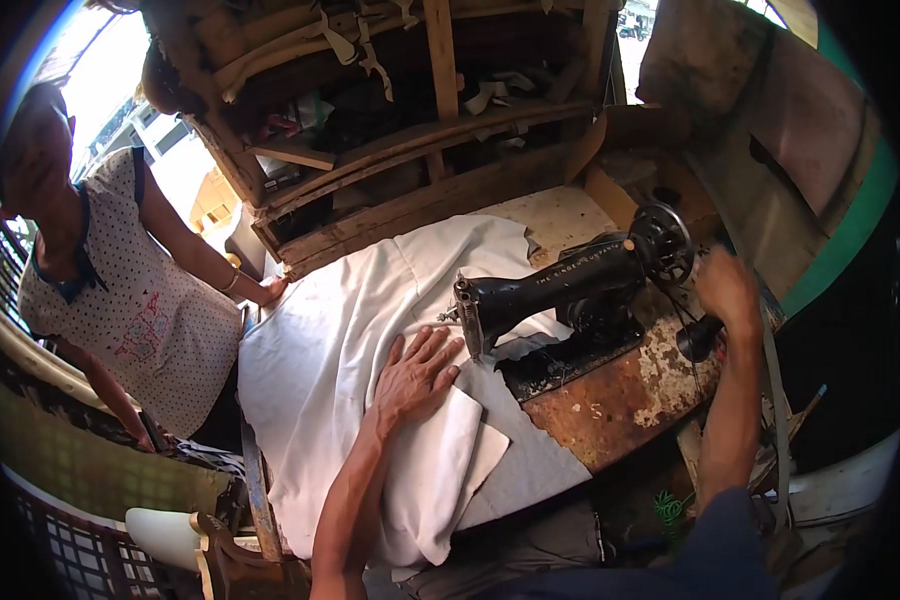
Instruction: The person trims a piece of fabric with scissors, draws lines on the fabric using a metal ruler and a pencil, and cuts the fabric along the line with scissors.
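Note:
My left hand [417, 382] lies flat on a large white cloth [320, 340], fingers spread, just left of the needle end of a black sewing machine [550, 287]. Part of the cloth passes under the machine's head. A folded layer of it hangs over the table's front edge. At the right end of the machine my right hand [727, 290] is curled at the rim of the handwheel [662, 243]. Its fingertips are partly hidden. Below that hand sits a dark, rounded part [698, 338].
A person [140, 290] stands at the left, one hand on the table's corner. Wooden shelves [420, 165] stuffed with cloth scraps stand behind. The worn wooden tabletop [610, 420] shows at the front right. Brown sheets [770, 110] hang at the far right.

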Demonstrator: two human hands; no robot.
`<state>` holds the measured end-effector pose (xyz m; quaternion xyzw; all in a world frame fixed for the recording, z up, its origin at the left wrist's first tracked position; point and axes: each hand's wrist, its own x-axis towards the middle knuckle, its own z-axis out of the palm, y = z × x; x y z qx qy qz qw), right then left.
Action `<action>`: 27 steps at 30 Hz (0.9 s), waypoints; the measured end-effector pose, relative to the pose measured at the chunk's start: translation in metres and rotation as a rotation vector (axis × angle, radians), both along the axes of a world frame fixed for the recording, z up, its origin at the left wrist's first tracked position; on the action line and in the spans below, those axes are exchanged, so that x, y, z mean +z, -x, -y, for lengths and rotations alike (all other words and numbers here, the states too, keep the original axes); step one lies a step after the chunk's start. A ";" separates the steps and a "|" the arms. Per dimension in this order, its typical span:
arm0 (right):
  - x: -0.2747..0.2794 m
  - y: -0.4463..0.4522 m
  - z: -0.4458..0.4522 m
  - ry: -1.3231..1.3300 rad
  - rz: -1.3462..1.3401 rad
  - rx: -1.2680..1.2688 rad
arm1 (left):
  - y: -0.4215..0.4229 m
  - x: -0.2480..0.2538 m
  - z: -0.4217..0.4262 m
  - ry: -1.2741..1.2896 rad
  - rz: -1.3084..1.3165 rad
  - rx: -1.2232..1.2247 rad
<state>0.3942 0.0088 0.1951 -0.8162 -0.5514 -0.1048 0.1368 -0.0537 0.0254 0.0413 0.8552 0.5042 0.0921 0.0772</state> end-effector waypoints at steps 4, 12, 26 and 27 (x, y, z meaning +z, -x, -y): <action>0.001 0.006 0.007 -0.290 -0.194 0.090 | 0.015 -0.004 -0.010 0.016 0.011 0.115; 0.009 -0.015 -0.100 -0.051 -0.192 0.167 | 0.083 -0.004 0.015 0.043 0.012 0.434; -0.066 -0.149 0.193 0.041 -0.480 -0.125 | 0.132 -0.025 0.141 -0.291 -0.030 0.461; -0.089 -0.166 0.206 0.144 -0.462 -0.124 | 0.094 -0.002 0.137 -0.277 0.069 0.385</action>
